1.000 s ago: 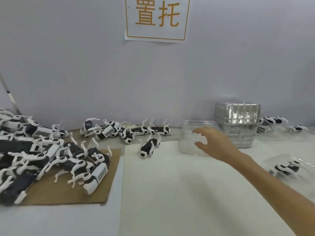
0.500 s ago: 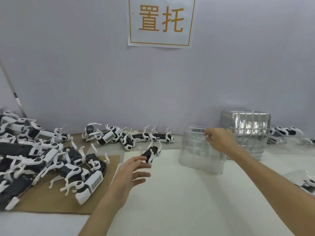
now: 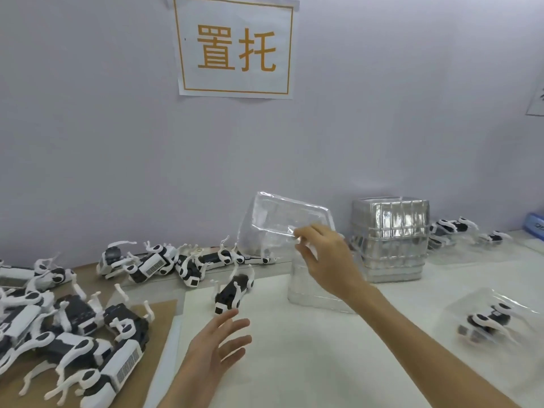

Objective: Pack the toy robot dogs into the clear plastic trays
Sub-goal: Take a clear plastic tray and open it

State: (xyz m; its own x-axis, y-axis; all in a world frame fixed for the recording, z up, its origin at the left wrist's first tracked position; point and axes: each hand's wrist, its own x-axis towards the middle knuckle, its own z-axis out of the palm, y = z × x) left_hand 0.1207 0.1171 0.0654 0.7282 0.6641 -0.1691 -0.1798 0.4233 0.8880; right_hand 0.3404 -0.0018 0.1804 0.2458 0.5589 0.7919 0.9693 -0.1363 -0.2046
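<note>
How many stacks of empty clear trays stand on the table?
2. The tall stack stands at the wall, right of centre. The low stack stands left of it, partly hidden behind the right hand, which pinches one tray above it.

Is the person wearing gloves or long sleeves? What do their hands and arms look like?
No gloves: the left hand and the right hand are both bare. No sleeve shows either; the left forearm and the right forearm are uncovered right to the picture's edge. I see no watch, bracelet or ring, and no markings on them.
</note>
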